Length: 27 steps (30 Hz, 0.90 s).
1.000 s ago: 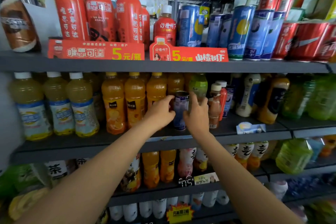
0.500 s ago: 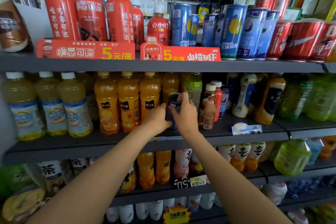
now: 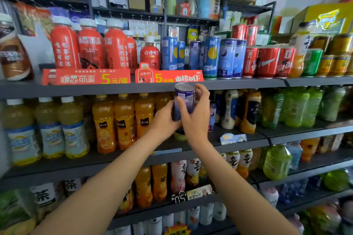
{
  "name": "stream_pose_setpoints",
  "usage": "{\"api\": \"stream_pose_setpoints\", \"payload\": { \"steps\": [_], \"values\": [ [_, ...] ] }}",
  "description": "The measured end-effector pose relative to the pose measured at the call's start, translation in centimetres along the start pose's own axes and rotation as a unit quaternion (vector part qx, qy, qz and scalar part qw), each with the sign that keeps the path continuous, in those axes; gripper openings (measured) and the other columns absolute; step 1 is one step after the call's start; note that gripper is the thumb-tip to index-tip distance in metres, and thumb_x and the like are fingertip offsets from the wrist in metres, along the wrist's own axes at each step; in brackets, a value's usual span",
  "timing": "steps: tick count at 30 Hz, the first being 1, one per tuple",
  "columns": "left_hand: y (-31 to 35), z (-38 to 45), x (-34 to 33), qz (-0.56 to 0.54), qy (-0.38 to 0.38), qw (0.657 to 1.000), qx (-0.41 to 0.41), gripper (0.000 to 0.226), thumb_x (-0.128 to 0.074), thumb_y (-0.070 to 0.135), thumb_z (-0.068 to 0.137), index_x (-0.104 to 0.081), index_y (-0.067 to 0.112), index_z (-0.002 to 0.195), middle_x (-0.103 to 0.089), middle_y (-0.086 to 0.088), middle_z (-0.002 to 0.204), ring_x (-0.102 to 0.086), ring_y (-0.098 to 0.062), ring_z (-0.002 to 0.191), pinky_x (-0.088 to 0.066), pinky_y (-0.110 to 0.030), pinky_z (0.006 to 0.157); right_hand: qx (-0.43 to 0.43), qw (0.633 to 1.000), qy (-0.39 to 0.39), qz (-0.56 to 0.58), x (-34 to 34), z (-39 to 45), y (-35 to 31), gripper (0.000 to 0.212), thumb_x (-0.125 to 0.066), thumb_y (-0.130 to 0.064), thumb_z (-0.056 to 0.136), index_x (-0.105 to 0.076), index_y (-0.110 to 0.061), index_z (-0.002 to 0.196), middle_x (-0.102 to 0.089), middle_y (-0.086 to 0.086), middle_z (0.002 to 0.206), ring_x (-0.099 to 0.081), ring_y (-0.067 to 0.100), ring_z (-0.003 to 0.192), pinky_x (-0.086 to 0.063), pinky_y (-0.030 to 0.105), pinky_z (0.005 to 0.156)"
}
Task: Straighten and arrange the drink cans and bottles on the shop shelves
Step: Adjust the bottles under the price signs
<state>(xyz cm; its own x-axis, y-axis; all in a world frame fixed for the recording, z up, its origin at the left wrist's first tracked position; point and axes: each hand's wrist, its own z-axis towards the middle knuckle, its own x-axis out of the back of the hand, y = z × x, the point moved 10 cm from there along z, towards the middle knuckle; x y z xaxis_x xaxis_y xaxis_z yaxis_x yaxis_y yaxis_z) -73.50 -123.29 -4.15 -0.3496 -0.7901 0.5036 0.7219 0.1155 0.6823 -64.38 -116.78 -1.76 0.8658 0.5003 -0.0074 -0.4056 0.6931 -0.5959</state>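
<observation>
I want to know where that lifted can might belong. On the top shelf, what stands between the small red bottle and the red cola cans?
In the head view, a row of tall blue cans stands between the small red bottle and the red cola cans.

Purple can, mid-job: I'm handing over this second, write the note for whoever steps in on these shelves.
Left hand: grips the purple can low on its left side.
Right hand: wraps the can from the right, fingers reaching near its rim.
The can is upright, held in the air in front of the middle shelf, its top level with the edge of the top shelf.
Matching blue and purple tall cans stand on the top shelf, right of the red price signs.
Done: can off the shelf.
Left: set it down, probably beside those tall cans, then straighten the rest.
</observation>
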Motion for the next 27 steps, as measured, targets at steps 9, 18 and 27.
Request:
{"api": "stream_pose_setpoints", "payload": {
  "steps": [9, 18, 27],
  "values": [
    [7.6, 3.8, 3.5, -0.163, 0.106, 0.980, -0.039, 0.044, -0.074, 0.025, 0.077, -0.053, 0.014, 0.114, -0.063, -0.004, 0.110, -0.062, -0.021, 0.100, -0.052, -0.029, 0.082, 0.033, 0.996, -0.059, -0.065, 3.2, 2.8, -2.6, 0.055, -0.043, -0.027, 0.089, -0.032, -0.011, 0.140, -0.050, 0.004, 0.130, -0.047, 0.015, 0.118, -0.040, 0.033, 0.101],
    [13.6, 8.5, -0.9, -0.098, 0.059, 0.991, -0.075, 0.051, -0.069, 0.025, 0.082, -0.049, 0.013, 0.128, -0.058, -0.001, 0.121, -0.056, -0.015, 0.107, -0.047, -0.031, 0.091, -0.005, 0.996, -0.040, -0.082, 6.5, 9.9, -0.1, 0.077, -0.069, -0.015, 0.082, -0.023, -0.010, 0.142, -0.051, 0.014, 0.131, -0.052, 0.027, 0.119, -0.046, 0.039, 0.096],
    [11.6, 14.4, -2.2, -0.022, 0.157, 0.987, 0.010, 0.047, -0.065, 0.021, 0.085, -0.046, 0.008, 0.127, -0.055, -0.007, 0.125, -0.054, -0.018, 0.108, -0.045, -0.030, 0.092, -0.052, 0.996, -0.047, -0.052, 10.9, 16.2, 6.0, 0.075, -0.076, -0.024, 0.075, -0.032, -0.010, 0.134, -0.052, 0.003, 0.097, -0.056, 0.020, 0.095, -0.045, 0.024, 0.080]
  ]
}}
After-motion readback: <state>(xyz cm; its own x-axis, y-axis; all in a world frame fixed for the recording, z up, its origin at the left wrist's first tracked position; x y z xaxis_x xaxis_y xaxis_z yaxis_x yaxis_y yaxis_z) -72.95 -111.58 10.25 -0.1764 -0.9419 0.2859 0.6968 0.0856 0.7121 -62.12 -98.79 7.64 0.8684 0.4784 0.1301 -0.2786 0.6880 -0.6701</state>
